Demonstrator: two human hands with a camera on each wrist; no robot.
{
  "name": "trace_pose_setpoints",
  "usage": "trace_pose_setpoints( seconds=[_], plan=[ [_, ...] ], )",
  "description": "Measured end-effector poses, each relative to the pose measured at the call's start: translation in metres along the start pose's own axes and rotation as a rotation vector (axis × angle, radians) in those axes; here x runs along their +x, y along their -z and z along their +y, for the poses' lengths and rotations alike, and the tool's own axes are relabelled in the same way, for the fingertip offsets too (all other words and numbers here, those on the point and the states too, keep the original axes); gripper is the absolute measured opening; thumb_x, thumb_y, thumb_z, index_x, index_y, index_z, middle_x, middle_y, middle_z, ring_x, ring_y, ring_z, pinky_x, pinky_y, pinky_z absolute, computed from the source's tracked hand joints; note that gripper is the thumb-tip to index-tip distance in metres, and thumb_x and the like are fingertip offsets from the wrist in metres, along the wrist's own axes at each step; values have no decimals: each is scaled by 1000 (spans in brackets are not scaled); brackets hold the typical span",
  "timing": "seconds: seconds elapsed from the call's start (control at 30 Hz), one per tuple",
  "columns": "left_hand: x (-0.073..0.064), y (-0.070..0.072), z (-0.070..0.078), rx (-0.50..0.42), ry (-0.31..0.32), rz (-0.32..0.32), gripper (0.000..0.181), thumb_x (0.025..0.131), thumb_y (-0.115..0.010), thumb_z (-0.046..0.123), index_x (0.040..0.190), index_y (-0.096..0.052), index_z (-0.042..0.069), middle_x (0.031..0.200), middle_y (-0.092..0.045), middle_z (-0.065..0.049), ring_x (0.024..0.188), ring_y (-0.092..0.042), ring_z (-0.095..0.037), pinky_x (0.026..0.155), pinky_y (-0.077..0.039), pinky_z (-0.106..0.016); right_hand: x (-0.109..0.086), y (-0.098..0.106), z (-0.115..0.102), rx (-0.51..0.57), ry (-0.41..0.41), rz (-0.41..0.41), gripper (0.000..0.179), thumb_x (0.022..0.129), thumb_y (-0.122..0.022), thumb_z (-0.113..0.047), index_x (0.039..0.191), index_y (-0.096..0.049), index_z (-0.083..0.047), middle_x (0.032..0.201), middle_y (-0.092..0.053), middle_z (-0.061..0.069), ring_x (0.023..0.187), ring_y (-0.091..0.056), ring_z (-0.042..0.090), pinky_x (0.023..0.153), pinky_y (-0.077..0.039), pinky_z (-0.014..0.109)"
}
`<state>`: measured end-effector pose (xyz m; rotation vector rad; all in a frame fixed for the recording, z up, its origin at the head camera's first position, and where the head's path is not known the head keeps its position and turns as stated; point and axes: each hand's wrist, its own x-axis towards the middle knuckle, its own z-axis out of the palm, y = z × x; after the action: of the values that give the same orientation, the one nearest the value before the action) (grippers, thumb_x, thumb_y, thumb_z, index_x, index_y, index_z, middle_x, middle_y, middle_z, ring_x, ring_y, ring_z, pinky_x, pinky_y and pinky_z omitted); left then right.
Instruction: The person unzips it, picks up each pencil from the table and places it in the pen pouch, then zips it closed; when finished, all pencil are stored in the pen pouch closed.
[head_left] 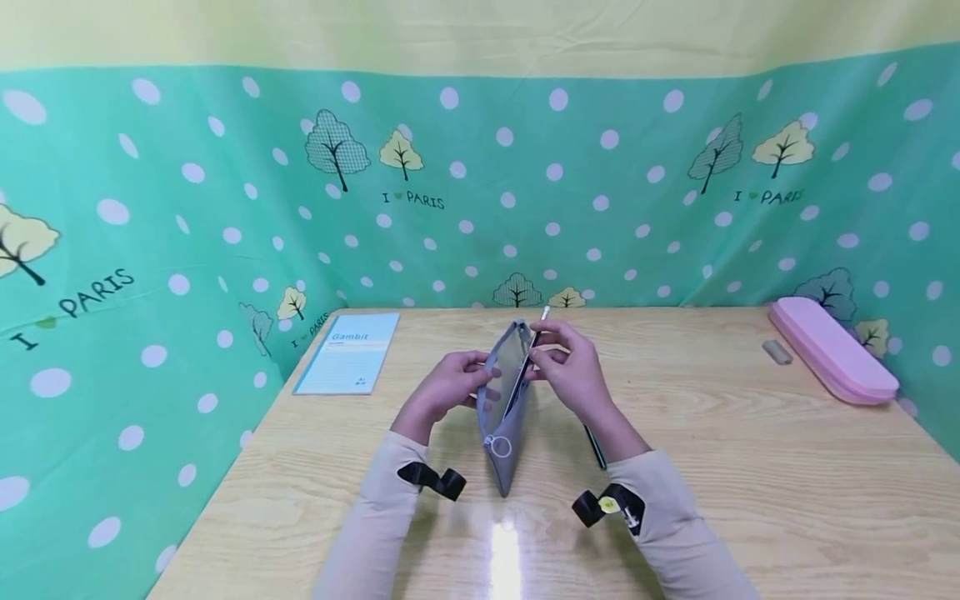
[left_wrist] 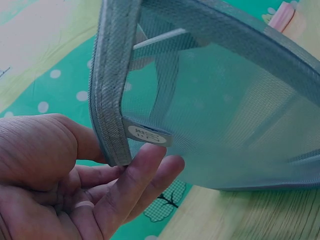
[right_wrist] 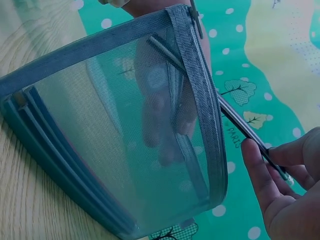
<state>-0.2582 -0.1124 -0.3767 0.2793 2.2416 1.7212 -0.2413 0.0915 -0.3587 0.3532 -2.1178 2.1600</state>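
A grey mesh zip pouch (head_left: 510, 446) stands upright over the table with its zip side open. My left hand (head_left: 447, 385) pinches the pouch's edge between thumb and fingers, beside a small label (left_wrist: 147, 134). In my right hand (head_left: 576, 371), thumb and fingers pinch a dark pencil (right_wrist: 246, 129) near its white-tipped end. The pencil slants through the opening, its other end inside the mesh. Several long dark sticks (right_wrist: 65, 155) lie along the pouch's bottom, their kind blurred by the mesh. Another dark pencil or pen (head_left: 596, 448) lies under my right wrist, partly hidden.
A light blue notebook (head_left: 347, 354) lies at the table's back left. At the right edge is a pink pencil case (head_left: 834, 350), with a small grey-brown block (head_left: 777, 352) beside it. A green dotted curtain (head_left: 525, 183) borders the wooden table (head_left: 750, 500).
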Motion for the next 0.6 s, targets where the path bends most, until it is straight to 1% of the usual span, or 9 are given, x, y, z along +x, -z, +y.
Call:
trace_pose_setpoints(
  seconds=[0.1,0.2,0.43,0.5,0.6],
  plan=[
    [1,0,-1,2,3,0,37,107,-49,6,139,-52,-12,130,-66,-29,97,-75,-32,80,-65,-42,0,-2,0,-43,14,15,35,96,-58,14,130,-59,8,110,-59,27,73,-66,8,69,-64,28],
    [2,0,0,3,3,3,37,107,-49,6,139,-52,-11,130,-66,-28,96,-75,-31,80,-65,-41,0,-3,1,-98,39,20,34,95,-60,14,128,-62,7,110,-61,28,75,-67,12,67,-64,28],
    [2,0,0,-5,13,3,38,107,-49,6,141,-52,-11,131,-66,-28,97,-75,-31,80,-65,-41,-2,-4,4,-227,94,-13,33,95,-62,13,127,-64,6,110,-64,28,87,-73,31,67,-65,29],
    [1,-1,0,-6,20,5,38,107,-49,6,141,-52,-11,131,-65,-28,98,-75,-32,80,-64,-41,-3,-5,4,-263,105,-14,33,94,-62,12,127,-64,6,111,-65,29,89,-73,33,67,-65,31],
    [1,-1,1,-7,25,7,37,107,-49,6,141,-52,-10,131,-65,-28,100,-75,-33,81,-64,-41,-5,-6,3,-313,106,-24,34,94,-63,12,128,-64,6,112,-66,29,89,-73,33,70,-66,38]
  ],
)
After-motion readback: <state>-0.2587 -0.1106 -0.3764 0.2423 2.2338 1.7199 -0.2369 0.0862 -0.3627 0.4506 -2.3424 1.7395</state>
